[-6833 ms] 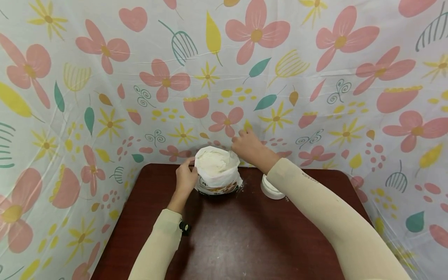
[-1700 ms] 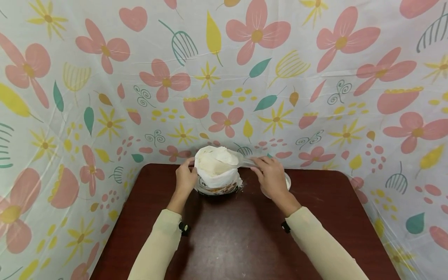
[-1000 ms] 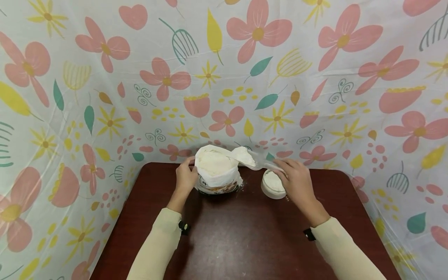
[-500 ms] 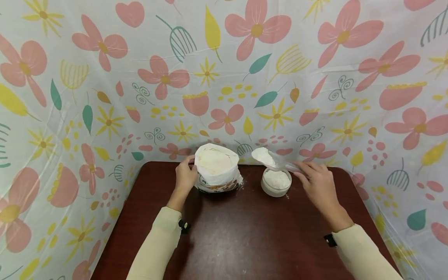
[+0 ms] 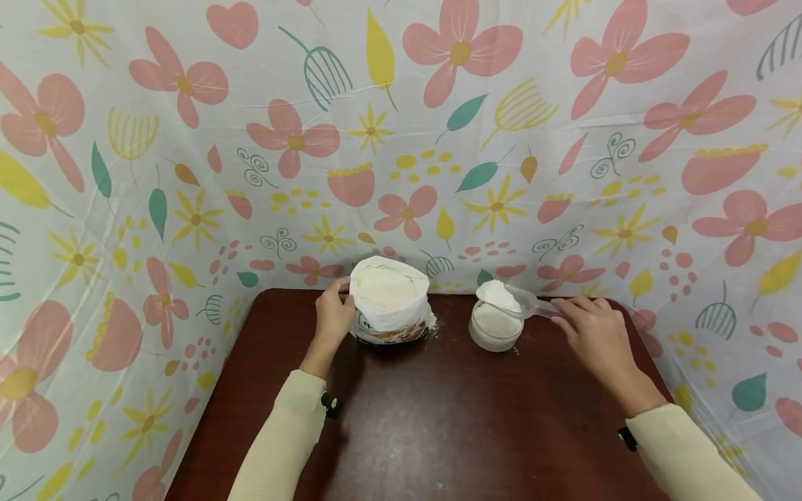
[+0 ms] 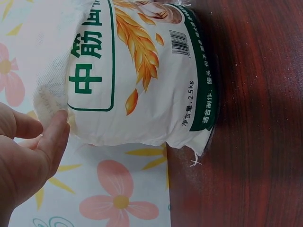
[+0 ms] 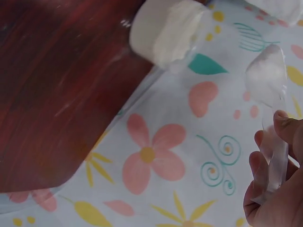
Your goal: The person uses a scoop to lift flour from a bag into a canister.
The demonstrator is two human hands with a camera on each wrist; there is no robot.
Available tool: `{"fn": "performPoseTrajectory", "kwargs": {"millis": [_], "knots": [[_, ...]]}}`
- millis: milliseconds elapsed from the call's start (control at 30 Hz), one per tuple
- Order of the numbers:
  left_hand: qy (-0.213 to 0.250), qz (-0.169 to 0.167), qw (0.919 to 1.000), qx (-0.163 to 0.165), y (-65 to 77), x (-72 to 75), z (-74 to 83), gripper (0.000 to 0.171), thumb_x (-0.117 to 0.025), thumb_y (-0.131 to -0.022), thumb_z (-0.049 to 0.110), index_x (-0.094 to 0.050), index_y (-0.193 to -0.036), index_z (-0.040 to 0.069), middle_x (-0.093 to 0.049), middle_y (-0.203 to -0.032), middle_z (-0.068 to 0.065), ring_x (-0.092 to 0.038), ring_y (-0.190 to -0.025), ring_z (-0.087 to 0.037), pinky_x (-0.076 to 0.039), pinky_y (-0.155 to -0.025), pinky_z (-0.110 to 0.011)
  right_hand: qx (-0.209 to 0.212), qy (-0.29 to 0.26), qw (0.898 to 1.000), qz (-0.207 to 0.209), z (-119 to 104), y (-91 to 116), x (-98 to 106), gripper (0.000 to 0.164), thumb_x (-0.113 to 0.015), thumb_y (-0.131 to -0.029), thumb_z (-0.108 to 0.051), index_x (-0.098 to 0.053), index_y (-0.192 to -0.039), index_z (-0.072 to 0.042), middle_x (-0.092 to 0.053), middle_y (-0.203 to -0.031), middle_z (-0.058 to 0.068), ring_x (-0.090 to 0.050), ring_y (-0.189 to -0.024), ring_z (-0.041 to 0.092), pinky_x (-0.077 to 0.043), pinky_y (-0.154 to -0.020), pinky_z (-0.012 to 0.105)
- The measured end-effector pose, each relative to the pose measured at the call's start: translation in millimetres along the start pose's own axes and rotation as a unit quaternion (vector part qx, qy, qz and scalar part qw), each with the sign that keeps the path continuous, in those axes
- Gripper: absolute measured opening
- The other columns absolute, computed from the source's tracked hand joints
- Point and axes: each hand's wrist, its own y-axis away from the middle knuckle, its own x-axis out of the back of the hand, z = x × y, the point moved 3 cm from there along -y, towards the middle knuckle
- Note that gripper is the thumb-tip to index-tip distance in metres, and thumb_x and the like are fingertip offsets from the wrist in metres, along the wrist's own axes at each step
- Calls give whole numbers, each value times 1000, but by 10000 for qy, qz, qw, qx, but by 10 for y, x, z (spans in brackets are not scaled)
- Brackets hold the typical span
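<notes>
My left hand (image 5: 334, 316) holds the left edge of an upright, open flour bag (image 5: 391, 313) between thumb and fingers near its rim. White flour shows in the bag's mouth. In the left wrist view, the bag (image 6: 137, 75) carries a wheat-ear print and a green band, and my fingertips (image 6: 60, 120) touch its side. My right hand (image 5: 598, 341) grips the handle of a clear plastic scoop (image 5: 529, 304) heaped with flour. The scoop's bowl hangs over a round whitish tub (image 5: 491, 341) full of flour. In the right wrist view, my fingers curl round the scoop's handle (image 7: 279, 165).
Both containers stand near the back edge of a dark red-brown table (image 5: 426, 417). A little spilled flour (image 5: 436, 325) lies beside the bag, with specks near the tub. Flower-patterned cloth (image 5: 401, 139) hangs close behind and along both sides.
The right hand dug into the bag, lifted out a heaped scoop and carried it rightward to above the tub, lowering it slightly. The left hand has stayed at the bag.
</notes>
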Motion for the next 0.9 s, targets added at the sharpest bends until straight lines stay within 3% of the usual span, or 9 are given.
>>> {"fn": "performPoseTrajectory", "kwargs": {"millis": [367,633,900], "knots": [[-56,-125,9999,58,5,4,-10,38,-58,-101,1,-63,-139,4,-70,-127,-16,-70,-106,-30,-60,-79,-45,172,229,9988,-394,135,16,-73,30,-88,-77,-12,-80,-105,-8,-75,-94,14,-61,-77,40,-44,-50,49],[71,-175,9997,139,13,2,-2,39,-58,-102,1,-62,-140,5,-68,-128,-15,-70,-106,-30,-62,-78,-44,-56,489,9919,-1173,160,-45,-147,26,-83,-84,-15,-78,-109,-9,-75,-103,13,-62,-92,41,-42,-57,49],[148,-231,9994,227,22,3,-10,39,-57,-102,1,-61,-141,6,-67,-130,-15,-69,-108,-30,-62,-77,-43,-129,785,9798,-1833,181,-145,-244,28,-81,-87,-16,-77,-114,-11,-75,-109,15,-61,-85,41,-45,-61,53]]}}
